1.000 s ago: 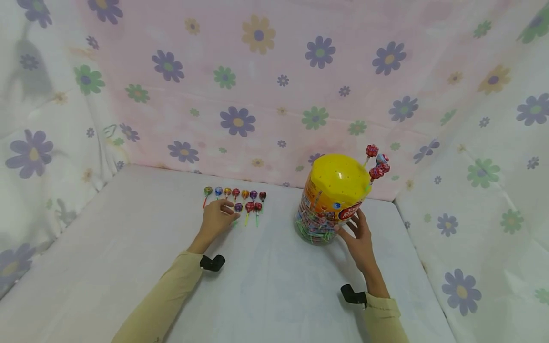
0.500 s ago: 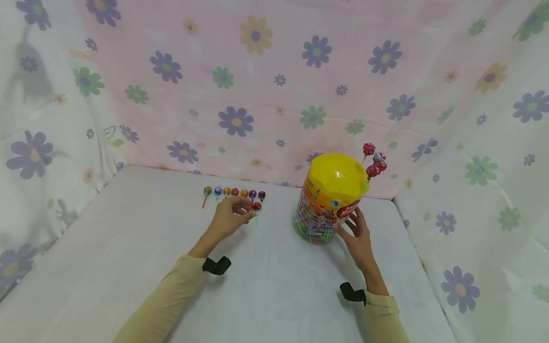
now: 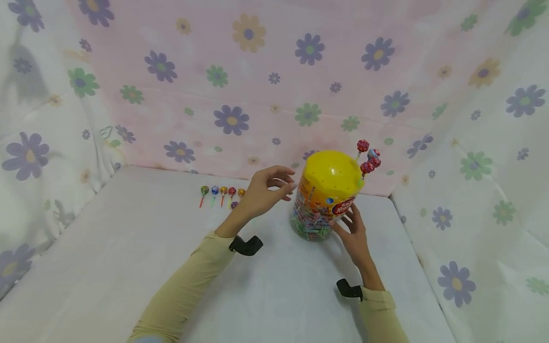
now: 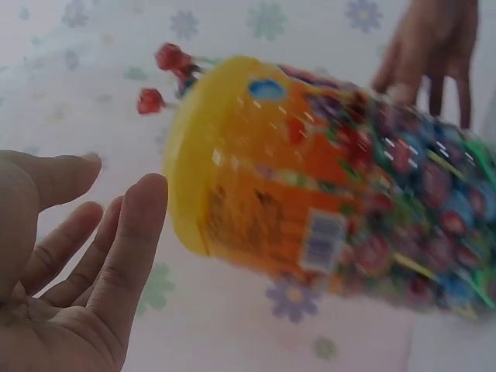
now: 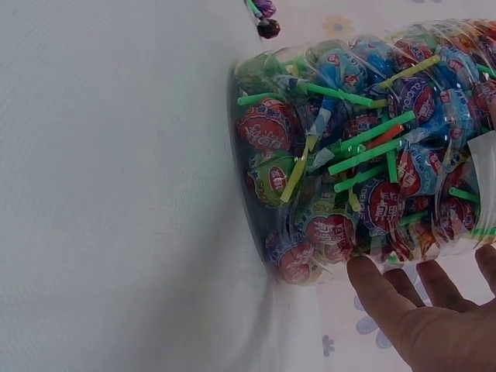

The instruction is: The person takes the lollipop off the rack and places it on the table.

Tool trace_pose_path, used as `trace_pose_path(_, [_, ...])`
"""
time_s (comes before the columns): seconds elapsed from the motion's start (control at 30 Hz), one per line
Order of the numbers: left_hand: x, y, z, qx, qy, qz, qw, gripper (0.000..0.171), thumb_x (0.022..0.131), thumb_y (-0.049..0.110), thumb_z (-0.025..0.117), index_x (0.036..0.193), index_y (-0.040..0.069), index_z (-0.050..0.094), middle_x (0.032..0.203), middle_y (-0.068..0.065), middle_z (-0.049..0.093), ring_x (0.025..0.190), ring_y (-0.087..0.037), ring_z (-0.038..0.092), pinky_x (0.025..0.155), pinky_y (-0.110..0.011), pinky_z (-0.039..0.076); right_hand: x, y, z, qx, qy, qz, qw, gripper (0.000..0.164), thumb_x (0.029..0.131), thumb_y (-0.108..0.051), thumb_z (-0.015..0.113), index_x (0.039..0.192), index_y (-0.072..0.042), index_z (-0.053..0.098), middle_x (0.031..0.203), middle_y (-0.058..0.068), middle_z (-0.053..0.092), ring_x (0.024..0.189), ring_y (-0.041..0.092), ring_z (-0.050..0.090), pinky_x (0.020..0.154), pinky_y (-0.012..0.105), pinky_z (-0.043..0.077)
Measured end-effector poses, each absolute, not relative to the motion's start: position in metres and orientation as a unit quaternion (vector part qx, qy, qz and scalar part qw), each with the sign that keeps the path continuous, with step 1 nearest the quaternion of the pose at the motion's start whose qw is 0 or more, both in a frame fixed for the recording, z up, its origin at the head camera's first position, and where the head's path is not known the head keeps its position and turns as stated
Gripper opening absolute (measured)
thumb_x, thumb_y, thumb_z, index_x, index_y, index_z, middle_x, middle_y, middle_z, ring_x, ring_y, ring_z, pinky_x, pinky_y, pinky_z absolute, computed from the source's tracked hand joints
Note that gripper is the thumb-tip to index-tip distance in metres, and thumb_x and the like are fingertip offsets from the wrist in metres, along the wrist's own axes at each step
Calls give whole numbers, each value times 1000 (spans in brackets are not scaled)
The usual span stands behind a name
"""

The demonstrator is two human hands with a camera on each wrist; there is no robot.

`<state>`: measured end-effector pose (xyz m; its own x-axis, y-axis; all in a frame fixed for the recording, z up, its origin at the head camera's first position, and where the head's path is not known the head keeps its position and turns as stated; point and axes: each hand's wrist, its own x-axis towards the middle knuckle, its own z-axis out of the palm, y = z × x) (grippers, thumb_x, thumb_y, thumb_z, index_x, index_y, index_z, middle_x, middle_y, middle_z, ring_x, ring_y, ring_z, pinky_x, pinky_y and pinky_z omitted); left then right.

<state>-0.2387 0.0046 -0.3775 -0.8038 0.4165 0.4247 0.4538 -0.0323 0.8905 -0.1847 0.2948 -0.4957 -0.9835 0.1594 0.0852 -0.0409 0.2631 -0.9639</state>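
Note:
A clear plastic jar of wrapped lollipops (image 3: pixel 310 221) with a yellow lid (image 3: pixel 332 171) stands upright on the table. Several red and blue lollipops (image 3: pixel 368 166) stick out of the lid's right side. My left hand (image 3: pixel 268 190) is raised just left of the jar, fingers spread and loosely bent; the left wrist view shows nothing between them. Against the jar's right side rest the fingertips of my right hand (image 3: pixel 353 236), with the thumb in front. Left of the jar lies a row of lollipops (image 3: pixel 223 190), its right part hidden behind my left hand.
The white-covered table (image 3: pixel 128 247) meets a pink flowered cloth (image 3: pixel 257 119) at the back. White flowered cloth (image 3: pixel 484 214) hangs at the sides. Dark wrist cameras (image 3: pixel 246 245) sit at both cuffs.
My left hand has lifted from the lollipops and moved right and up to beside the jar. My right hand has kept its place at the jar. The head view has shifted slightly.

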Motion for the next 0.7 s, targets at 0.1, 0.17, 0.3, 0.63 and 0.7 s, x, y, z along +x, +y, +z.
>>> trace_pose_path(0.1, [-239,21,-363,-324,-697,-640,19,33,99,10,67,130,-1,63,112,-17,68,93,-32,72,75,-35,64,-184,294,-495,-35,-789,607,86,87,97,-24,72,164,-28,17,164,13,30,148,41,32,118,62,33])
trace_pose_path(0.17, [-239,33,-355,-332,-697,-636,24,34,99,10,66,130,-2,62,113,-16,67,94,-31,71,76,-34,64,-184,294,-495,-36,-790,606,89,86,97,-24,72,164,-28,18,163,12,31,147,40,33,118,63,33])
trace_pose_path(0.3, [-244,57,-340,-356,-669,-651,23,34,102,9,62,133,-5,58,114,-21,66,95,-32,71,79,-33,63,-184,294,-494,-34,-789,607,91,87,97,-22,72,164,-27,17,164,13,31,147,40,33,117,62,34])
trace_pose_path(0.63, [-264,107,-320,-366,-644,-672,17,31,105,9,55,135,-2,56,120,-23,65,103,-30,70,86,-28,61,-185,294,-493,-37,-783,615,82,90,96,-22,73,164,-27,14,165,13,28,148,40,32,118,59,34])
trace_pose_path(0.7, [-267,115,-319,-359,-651,-668,12,32,105,8,56,135,-1,57,121,-21,65,105,-29,69,87,-27,60,-184,295,-493,-37,-783,616,79,91,96,-22,73,164,-27,13,166,13,27,149,40,32,118,59,34])
